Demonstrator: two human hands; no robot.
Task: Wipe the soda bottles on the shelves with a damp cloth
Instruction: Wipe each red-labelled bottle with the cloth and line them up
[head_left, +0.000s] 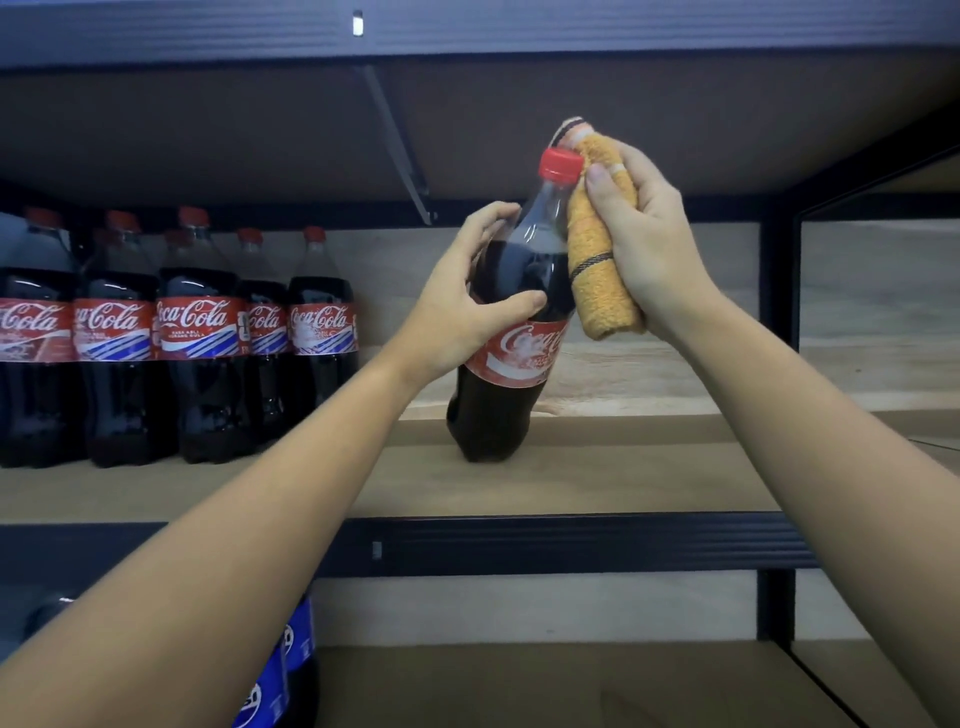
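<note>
A large cola bottle (511, 358) with a red cap and red label stands tilted to the right on the wooden shelf (597, 483), its base on the board. My left hand (467, 306) grips its upper body, thumb across the front. My right hand (644, 244) holds a rolled orange cloth (597, 270) pressed against the right side of the bottle's neck and shoulder, just below the cap.
Several more cola bottles (197, 338) stand in rows at the shelf's left. Blue-labelled bottles (291, 670) sit on the lower shelf. A black upright post (776, 291) bounds the shelf at right. The upper shelf's underside (467, 114) hangs close above the cap.
</note>
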